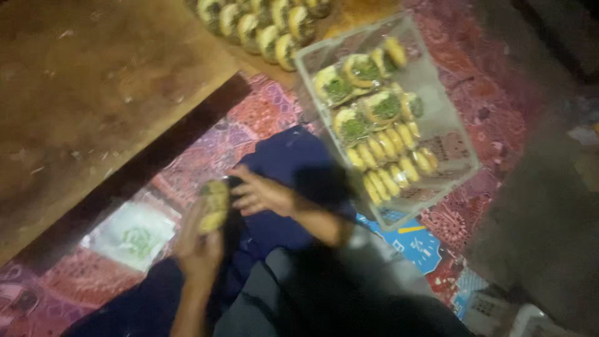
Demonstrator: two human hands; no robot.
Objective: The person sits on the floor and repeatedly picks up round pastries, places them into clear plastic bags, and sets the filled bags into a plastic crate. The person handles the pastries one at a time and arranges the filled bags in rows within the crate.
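My left hand (198, 244) holds a small yellow-green pastry (214, 205) upright over my lap. The fingers of my right hand (261, 192) touch the same pastry from the right side. Both hands hover above dark blue cloth (293, 159) on my legs. To the right lies a clear plastic tray (452, 134) with several similar pastries (380, 150), some with green filling showing, some packed on edge in rows.
A low wooden table (93, 93) fills the upper left. More pastries (262, 25) sit on a wooden board at the top. A small clear bag with green bits (134, 237) lies on the patterned red mat (256, 112). White crates (518, 315) stand at lower right.
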